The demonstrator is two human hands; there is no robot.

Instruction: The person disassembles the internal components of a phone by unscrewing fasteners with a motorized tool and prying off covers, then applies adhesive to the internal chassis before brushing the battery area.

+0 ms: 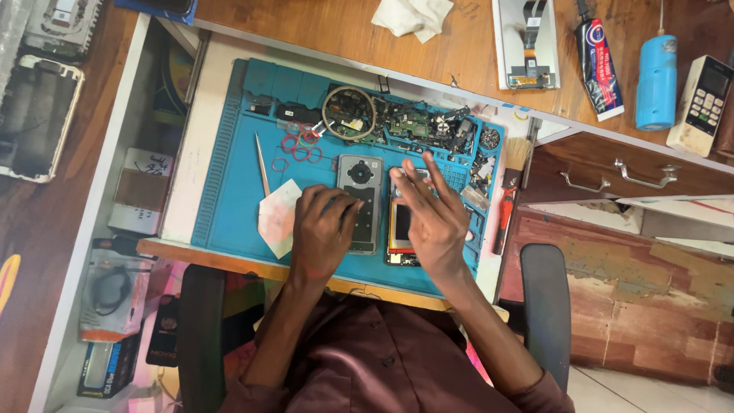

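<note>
Two phones (both opened), two hands

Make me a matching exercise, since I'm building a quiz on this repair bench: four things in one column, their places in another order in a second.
Things:
1. grey phone back cover
2. opened phone
3. brush
4. blue cylinder

Places:
A. on the wooden desk, beside a white remote
B. under the left hand on the blue mat
C. at the mat's right edge, beyond the small parts
D. on the mat, partly covered by the right hand

Pairs: 1-B, 2-D, 3-C, 4-A
</note>
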